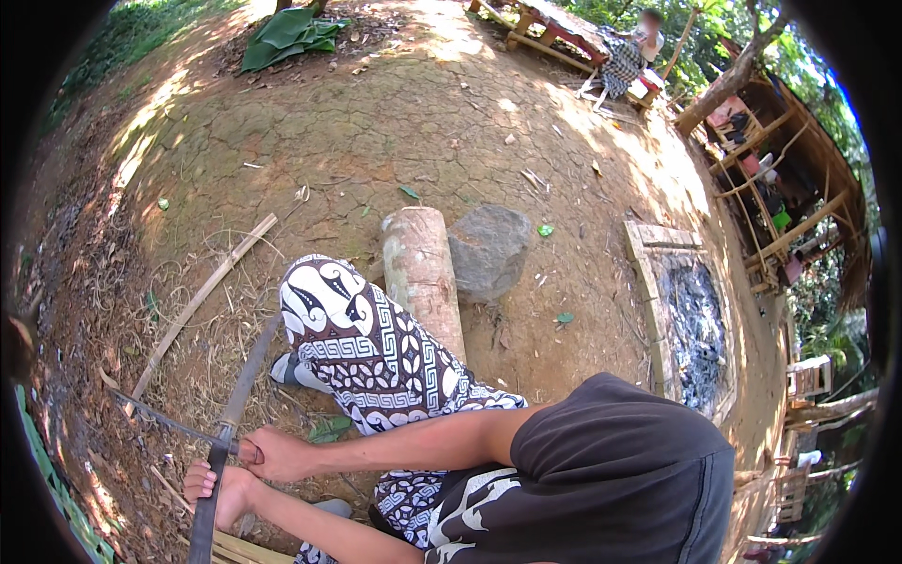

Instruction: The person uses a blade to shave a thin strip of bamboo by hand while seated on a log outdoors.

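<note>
My right hand [277, 454] is closed round the wooden handle of a knife. Its thin dark blade [174, 422] points to the left and lies across a long flat strip [249, 371]. The strip looks like split bamboo or wood, dark toward me and greyish brown past the blade. My left hand [228, 494] grips the strip's dark near part, with the fingers wrapped over its edge. Both hands are close together, left of my patterned trouser leg [376, 348]. The strip's far end reaches up beside my knee.
A log [420, 268] lies beyond my knee against a grey rock [490, 252]. One pale stick [202, 299] rests on shavings at the left. At right is a wood-framed ash pit [695, 324]. Farther off are green leaves [293, 39], a seated person [625, 66] and a hut [799, 179].
</note>
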Demonstrator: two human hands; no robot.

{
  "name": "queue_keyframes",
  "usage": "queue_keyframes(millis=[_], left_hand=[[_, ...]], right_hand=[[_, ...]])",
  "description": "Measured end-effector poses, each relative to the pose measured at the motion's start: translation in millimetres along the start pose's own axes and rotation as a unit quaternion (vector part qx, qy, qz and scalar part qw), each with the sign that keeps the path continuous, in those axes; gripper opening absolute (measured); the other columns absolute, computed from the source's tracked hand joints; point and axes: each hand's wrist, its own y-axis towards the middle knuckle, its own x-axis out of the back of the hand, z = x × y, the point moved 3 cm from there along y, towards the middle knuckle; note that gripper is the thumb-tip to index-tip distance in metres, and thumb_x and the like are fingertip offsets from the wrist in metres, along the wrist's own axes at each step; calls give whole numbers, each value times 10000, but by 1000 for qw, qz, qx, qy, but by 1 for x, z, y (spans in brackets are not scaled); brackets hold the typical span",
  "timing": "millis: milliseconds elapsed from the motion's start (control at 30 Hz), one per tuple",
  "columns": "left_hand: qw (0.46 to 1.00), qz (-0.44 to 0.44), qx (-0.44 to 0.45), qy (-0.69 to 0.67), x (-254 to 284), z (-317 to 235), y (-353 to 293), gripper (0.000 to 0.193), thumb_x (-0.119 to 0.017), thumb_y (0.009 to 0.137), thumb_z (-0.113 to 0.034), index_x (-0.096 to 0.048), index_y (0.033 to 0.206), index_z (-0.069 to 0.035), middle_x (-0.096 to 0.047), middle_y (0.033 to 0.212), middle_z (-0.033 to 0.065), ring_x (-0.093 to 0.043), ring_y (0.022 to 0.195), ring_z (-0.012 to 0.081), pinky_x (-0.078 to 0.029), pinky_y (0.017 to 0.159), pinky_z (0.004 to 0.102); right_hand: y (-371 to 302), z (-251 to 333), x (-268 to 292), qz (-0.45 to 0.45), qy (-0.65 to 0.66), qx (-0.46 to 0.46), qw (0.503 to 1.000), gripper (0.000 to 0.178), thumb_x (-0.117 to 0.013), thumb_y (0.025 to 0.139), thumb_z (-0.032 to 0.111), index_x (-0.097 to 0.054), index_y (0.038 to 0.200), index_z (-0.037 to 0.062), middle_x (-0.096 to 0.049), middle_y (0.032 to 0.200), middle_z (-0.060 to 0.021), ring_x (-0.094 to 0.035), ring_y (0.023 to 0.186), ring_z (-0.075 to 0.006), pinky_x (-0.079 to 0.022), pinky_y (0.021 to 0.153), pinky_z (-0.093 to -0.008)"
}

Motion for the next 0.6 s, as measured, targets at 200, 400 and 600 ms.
queue_keyframes(millis=[200,400,600], left_hand=[[1000,-11,1,7,4,-1,-3,208,-465,703,-276,-356,625,-117,-300,621,26,-358,592,182,-353,664,352],[998,-57,0,12,13,1,-6,227,-438,774,-268,-364,622,-116,-323,608,29,-369,575,183,-368,650,358],[989,-114,-28,87,5,7,-16,263,-411,826,-237,-396,604,-98,-369,581,46,-392,552,194,-398,614,359]], right_hand=[[1,-3,1,-1,-23,-14,1000,263,-673,725,70,-427,669,-2,-416,549,-127,-347,532,-237,-348,510,-403],[5,-11,3,-14,-39,-21,999,241,-682,721,83,-464,675,-9,-455,559,-146,-394,522,-250,-381,519,-405],[9,-28,6,-4,-64,-26,998,280,-698,741,110,-446,684,1,-450,547,-136,-391,515,-262,-386,520,-410]])
